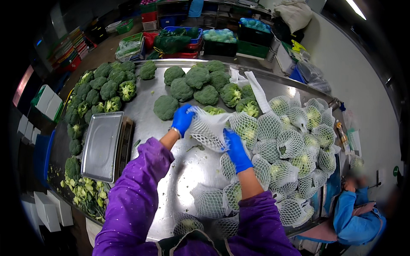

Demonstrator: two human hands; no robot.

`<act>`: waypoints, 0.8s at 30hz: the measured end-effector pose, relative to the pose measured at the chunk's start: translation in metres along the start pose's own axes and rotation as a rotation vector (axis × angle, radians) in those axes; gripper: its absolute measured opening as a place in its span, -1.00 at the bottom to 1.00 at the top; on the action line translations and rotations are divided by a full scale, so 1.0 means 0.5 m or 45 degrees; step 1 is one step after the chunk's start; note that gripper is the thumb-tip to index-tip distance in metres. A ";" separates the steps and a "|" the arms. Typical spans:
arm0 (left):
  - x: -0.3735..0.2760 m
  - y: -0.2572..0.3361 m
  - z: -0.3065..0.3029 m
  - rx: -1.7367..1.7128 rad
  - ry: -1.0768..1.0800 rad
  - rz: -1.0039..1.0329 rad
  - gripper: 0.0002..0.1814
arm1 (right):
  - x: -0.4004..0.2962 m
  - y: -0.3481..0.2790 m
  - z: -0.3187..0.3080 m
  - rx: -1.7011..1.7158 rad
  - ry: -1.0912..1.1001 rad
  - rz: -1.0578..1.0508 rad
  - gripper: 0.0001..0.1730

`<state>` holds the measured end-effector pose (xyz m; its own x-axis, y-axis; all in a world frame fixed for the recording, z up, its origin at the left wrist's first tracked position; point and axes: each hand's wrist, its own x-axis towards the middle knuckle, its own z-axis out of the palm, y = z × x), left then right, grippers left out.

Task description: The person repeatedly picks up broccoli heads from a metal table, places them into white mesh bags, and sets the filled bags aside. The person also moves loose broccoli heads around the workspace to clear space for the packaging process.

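Observation:
A white foam mesh sleeve (209, 126) is stretched between my two blue-gloved hands over the steel table (189, 174). At its left end, my left hand (183, 120) grips the edge. My right hand (236, 150) holds the lower right side, close to the netted broccoli (244, 128). Whether anything sits inside the sleeve is hard to tell, but it looks limp. Just beyond my left hand lies a bare broccoli head (166, 107), part of a loose group. Many sleeved heads (290, 144) are heaped on the right.
A scale with a metal tray (102, 145) stands at the left, beside piled bare broccoli (109, 90) and trimmed stalks (86, 192). Flat white sleeves (258, 91) lie at the back. Crates (253, 48) line the floor beyond. A person in blue (358, 217) sits at the right.

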<state>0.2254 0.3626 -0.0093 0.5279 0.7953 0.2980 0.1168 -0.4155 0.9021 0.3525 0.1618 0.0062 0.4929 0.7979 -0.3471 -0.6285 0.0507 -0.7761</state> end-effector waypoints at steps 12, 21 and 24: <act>0.210 -0.027 0.171 -0.351 -0.300 -0.343 -0.56 | 0.120 -0.016 -0.040 -1.130 0.652 -0.543 -0.59; 0.219 -0.094 0.186 0.272 -0.362 -0.235 -0.62 | 0.150 0.008 -0.081 -1.164 0.700 -0.486 -0.54; 0.222 -0.137 0.154 0.269 -0.428 -0.345 -0.36 | 0.184 0.012 -0.053 -1.325 0.689 -0.429 -0.53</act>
<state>0.3406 0.4454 -0.0621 0.6937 0.7149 -0.0881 0.4377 -0.3211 0.8398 0.4100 0.2196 -0.0441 0.8811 0.4721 -0.0285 0.2391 -0.4965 -0.8344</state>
